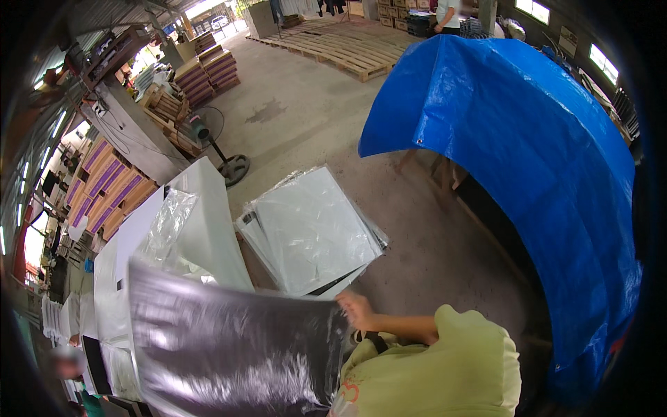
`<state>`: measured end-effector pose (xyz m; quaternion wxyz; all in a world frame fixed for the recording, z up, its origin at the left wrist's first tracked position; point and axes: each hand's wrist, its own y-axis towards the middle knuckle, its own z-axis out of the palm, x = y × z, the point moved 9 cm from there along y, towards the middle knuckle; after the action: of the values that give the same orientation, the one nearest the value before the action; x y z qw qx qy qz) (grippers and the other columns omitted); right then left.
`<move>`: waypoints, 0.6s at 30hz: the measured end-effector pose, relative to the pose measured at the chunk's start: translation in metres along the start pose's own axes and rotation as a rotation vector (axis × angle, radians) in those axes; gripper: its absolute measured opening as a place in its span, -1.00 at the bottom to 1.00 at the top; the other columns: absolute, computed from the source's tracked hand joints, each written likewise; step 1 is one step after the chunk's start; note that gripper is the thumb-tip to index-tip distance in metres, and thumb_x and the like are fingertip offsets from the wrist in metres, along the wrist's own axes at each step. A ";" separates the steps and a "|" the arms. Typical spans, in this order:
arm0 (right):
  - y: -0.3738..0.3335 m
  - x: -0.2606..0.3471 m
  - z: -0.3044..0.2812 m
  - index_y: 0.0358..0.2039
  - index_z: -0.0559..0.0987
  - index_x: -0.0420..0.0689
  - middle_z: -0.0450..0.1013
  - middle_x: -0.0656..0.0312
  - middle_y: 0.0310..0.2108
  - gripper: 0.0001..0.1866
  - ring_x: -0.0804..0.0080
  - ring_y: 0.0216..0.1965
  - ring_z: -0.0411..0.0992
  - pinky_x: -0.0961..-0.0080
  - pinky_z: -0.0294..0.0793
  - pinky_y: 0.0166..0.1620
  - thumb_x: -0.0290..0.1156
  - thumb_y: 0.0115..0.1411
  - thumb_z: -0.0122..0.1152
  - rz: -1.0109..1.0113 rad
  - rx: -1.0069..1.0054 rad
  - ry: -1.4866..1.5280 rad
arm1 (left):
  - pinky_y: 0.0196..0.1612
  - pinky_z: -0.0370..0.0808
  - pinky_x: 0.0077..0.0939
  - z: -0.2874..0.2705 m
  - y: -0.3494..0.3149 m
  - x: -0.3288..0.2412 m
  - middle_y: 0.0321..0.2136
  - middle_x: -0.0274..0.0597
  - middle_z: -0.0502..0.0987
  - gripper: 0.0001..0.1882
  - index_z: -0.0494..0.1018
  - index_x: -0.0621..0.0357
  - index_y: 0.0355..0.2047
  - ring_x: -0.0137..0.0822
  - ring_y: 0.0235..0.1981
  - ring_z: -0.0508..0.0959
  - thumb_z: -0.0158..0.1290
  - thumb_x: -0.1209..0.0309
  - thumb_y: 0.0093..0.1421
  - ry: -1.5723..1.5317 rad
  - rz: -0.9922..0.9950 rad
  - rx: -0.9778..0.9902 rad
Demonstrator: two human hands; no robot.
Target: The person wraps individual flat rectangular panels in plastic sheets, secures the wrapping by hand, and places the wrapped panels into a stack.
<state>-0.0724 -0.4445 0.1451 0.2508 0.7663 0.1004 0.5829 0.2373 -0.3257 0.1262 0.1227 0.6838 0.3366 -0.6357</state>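
My right hand (pixel 355 311) is closed on the upper right corner of a large dark, glossy panel (pixel 236 340) wrapped in clear plastic film. The panel is tilted and smeared by motion, and it fills the lower left in front of my body. My left hand does not show. Just beyond my right hand lies a low stack of flat white square panels (pixel 313 229) in clear film, some of them turned askew. To its left is a white-covered table (pixel 215 222) with crumpled clear plastic film (pixel 169 222) on it.
A large blue tarpaulin (pixel 500 139) drapes over a wooden frame on the right. Beyond the table are a standing fan (pixel 235 167), a pillar and stacked cartons (pixel 108 184). Wooden pallets (pixel 340 48) lie farther back. One person (pixel 448 15) stands far off; another is at the lower left.
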 end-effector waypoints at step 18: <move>-0.052 -0.229 -0.157 -0.31 0.35 -0.23 0.38 -0.14 -0.44 -0.79 -0.11 -0.32 0.35 0.24 0.30 -0.29 -0.60 -0.03 -0.12 0.949 -0.634 -0.544 | -0.52 0.41 -0.63 0.223 0.147 0.080 -0.49 -0.12 0.46 -0.83 0.37 0.42 -0.34 -0.37 -0.54 0.48 -0.05 0.52 0.09 -0.008 -0.114 0.189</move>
<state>-0.2824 -0.4606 -0.0436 0.1963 0.7367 -0.4952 0.4166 0.1497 -0.5433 -0.0247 0.0223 0.6694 0.3130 -0.6734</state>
